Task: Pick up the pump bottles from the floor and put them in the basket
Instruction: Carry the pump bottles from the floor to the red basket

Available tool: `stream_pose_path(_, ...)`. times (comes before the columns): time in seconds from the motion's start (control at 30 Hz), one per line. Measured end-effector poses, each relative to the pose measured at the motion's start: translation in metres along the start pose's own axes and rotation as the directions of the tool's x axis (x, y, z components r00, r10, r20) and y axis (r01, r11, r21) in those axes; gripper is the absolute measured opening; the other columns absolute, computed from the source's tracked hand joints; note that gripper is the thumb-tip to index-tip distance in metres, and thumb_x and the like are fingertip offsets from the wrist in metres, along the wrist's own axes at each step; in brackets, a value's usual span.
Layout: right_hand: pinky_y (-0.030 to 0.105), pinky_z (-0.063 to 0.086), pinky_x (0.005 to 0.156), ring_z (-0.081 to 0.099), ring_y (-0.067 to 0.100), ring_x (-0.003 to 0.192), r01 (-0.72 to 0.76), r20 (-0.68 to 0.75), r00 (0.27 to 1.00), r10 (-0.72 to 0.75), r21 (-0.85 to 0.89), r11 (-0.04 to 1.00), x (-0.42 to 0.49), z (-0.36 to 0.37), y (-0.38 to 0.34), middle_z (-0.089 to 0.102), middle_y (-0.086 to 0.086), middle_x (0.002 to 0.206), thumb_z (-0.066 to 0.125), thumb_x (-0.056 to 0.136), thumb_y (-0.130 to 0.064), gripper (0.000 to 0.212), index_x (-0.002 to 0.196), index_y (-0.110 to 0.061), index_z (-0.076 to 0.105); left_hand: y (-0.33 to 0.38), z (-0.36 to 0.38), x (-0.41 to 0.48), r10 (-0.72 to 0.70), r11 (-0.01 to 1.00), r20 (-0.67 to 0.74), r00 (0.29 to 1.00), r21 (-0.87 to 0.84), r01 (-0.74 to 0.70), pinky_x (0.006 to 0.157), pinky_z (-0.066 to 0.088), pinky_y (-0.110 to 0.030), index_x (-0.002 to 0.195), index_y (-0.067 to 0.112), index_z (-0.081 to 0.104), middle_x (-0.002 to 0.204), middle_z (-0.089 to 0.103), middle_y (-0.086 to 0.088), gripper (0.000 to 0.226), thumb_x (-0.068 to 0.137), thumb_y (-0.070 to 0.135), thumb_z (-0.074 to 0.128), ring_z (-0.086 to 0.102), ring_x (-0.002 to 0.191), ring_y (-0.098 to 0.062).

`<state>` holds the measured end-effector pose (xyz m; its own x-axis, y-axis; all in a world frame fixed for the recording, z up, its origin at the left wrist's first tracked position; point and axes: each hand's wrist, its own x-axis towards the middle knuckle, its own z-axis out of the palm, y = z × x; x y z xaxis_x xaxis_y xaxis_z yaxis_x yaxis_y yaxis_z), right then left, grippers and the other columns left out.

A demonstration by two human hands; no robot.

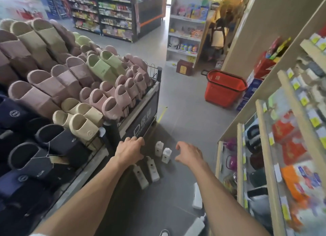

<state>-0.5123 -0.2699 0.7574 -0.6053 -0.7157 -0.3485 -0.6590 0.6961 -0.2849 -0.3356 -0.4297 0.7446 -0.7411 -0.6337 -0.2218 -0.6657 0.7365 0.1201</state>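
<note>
Hovering empty and loosely spread, the left grip [129,150] and right grip [189,153] flank the pump bottles [163,152] below.

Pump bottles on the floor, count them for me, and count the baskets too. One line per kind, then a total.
White pump bottles: 6
Red basket: 1
Total: 7
</note>
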Motion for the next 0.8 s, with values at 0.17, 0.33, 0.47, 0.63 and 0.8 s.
stream_pose_path(0.17,0.034,0.049,0.092,0.060,0.029,0.117,0.053,0.039,0.998,-0.052,-0.036,0.998,0.059,0.012,-0.014,0.064,0.005,0.125,0.071,0.085,-0.024,0.036,0.120,-0.026,0.062,-0.013,0.014,0.038,-0.065,0.997,0.045,0.997,-0.044,0.067,0.090,0.045,-0.041,0.131,0.030,0.047,0.126,0.053,0.001,0.052,0.086,0.038,0.070,0.049,0.116,-0.025)
stream_pose_path(0.33,0.034,0.048,0.090,0.059,0.029,0.117,0.062,0.090,0.994,-0.058,-0.041,0.997,0.124,0.051,-0.021,0.063,0.004,0.126,0.072,0.087,-0.024,0.037,0.122,-0.025,0.061,-0.037,0.055,0.079,-0.078,0.995,0.115,0.990,-0.050,0.084,0.089,0.046,-0.041,0.130,0.030,0.045,0.123,0.054,0.001,0.051,0.087,0.038,0.071,0.050,0.113,-0.025)
stream_pose_path(0.47,0.033,0.046,0.087,0.058,0.029,0.117,0.053,0.100,0.994,-0.050,-0.030,0.998,0.174,0.095,-0.024,0.062,0.004,0.126,0.073,0.087,-0.025,0.037,0.122,-0.026,0.061,-0.063,0.102,0.118,-0.061,0.997,0.128,0.990,-0.041,0.066,0.084,0.046,-0.040,0.127,0.030,0.046,0.121,0.054,0.000,0.043,0.090,0.036,0.066,0.051,0.110,-0.025)
stream_pose_path(0.63,0.032,0.042,0.079,0.058,0.030,0.115,0.040,0.147,0.988,-0.038,-0.009,0.999,0.237,0.161,-0.015,0.061,0.006,0.123,0.071,0.086,-0.023,0.037,0.120,-0.029,0.058,-0.087,0.180,0.168,-0.098,0.989,0.205,0.974,-0.087,0.118,0.086,0.042,-0.039,0.128,0.031,0.046,0.124,0.053,0.001,0.041,0.091,0.028,0.063,0.048,0.114,-0.025)
stream_pose_path(0.8,0.033,0.044,0.082,0.059,0.029,0.117,0.042,0.160,0.986,-0.038,-0.025,0.999,0.304,0.238,0.008,0.063,0.003,0.125,0.071,0.087,-0.021,0.038,0.123,-0.027,0.060,-0.096,0.265,0.224,-0.115,0.990,0.252,0.961,-0.047,0.131,0.097,0.043,-0.043,0.128,0.031,0.047,0.133,0.051,-0.001,0.043,0.090,0.028,0.067,0.046,0.124,-0.027)
